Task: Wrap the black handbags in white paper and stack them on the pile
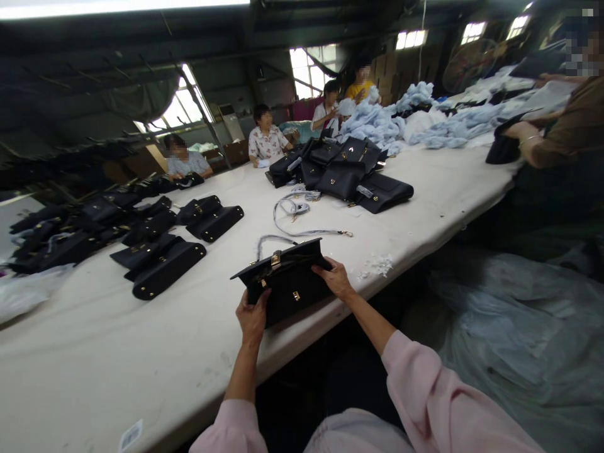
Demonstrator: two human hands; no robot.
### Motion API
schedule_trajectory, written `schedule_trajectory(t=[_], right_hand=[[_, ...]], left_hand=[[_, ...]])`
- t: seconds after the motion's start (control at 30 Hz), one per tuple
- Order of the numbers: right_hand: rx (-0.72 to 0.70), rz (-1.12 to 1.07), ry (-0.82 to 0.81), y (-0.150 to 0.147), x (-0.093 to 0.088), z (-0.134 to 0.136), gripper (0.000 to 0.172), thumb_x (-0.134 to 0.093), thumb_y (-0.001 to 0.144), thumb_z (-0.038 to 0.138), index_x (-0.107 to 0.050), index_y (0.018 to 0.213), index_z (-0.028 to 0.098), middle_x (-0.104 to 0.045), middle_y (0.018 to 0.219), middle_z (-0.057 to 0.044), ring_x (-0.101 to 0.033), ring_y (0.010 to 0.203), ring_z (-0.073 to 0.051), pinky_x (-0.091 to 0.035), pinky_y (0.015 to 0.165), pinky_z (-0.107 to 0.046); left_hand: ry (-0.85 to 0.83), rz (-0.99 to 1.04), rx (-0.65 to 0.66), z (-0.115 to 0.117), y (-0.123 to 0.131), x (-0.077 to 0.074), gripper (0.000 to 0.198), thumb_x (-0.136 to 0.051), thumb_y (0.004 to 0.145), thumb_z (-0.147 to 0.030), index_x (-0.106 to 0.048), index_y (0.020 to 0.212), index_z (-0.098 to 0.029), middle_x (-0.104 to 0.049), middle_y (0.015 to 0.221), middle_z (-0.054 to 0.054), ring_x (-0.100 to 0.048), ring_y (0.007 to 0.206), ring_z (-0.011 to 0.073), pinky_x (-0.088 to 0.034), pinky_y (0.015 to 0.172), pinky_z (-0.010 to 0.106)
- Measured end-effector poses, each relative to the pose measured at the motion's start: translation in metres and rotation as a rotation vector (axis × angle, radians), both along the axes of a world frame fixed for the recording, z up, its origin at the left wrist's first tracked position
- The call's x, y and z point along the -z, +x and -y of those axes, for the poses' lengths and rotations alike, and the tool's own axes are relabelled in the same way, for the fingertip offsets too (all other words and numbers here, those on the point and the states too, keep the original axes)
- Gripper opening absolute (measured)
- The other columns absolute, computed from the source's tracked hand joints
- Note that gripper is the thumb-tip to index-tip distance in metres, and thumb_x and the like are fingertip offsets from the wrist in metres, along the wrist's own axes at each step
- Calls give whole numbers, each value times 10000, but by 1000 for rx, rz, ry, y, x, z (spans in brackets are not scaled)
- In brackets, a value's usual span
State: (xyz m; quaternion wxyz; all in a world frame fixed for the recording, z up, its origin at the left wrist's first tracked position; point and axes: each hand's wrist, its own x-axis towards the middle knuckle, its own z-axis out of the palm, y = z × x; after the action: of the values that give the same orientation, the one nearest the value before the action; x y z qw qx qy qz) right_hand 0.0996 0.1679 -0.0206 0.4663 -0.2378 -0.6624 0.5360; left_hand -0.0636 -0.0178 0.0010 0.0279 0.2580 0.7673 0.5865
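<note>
A black handbag point(287, 283) with gold clasps stands at the near edge of a long white table point(141, 352), its flap lifted. My left hand point(252, 314) grips its lower left corner, fingers closed on it. My right hand point(336, 277) holds the bag's right side under the flap. A grey strap point(297, 217) lies coiled on the table just behind the bag.
Finished black bags lie in rows at the left point(160, 264) and in a pile at centre back point(349, 170). Light blue stuffing point(377, 123) is heaped beyond. Several people sit along the far side; another person's arm point(542, 135) reaches in at right. Clear plastic bags point(509, 340) fill the floor right.
</note>
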Motion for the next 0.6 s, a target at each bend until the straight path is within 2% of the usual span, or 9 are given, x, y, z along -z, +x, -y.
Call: schedule_trajectory(t=[0.2,0.33,0.47,0.6], right_hand=[[31,-12,-8,3,6,2,420,-654,804,584,-626,806,164,-539,695,9,-491,666,-171,-396,601,-253],[59,-8,-15,2,7,4,455,-622,821,612,-643,836,158,-573,720,-6,-522,692,-189,-415,631,-266],[90,11,-8,3,8,4,460,-667,787,617,-642,845,162,-580,726,-5,-529,714,-197,-411,654,-274],[74,27,-28,7,12,6,474,-682,774,623,-634,888,165,-580,743,-6,-538,720,-203,-413,639,-278]], left_hand=[[-22,-157,-88,0,-3,4,525,-472,818,-665,-640,754,-172,-512,606,0,-452,640,166,-345,618,290],[-36,-203,-156,-2,-5,8,486,-445,835,-632,-574,679,-191,-437,564,-13,-371,586,152,-315,619,302],[-31,-158,-62,1,-6,10,464,-456,849,-631,-596,794,-193,-550,682,15,-491,678,183,-389,671,310],[-17,-77,101,12,0,17,503,-581,805,-618,-568,1056,-181,-641,962,61,-603,899,226,-481,807,338]])
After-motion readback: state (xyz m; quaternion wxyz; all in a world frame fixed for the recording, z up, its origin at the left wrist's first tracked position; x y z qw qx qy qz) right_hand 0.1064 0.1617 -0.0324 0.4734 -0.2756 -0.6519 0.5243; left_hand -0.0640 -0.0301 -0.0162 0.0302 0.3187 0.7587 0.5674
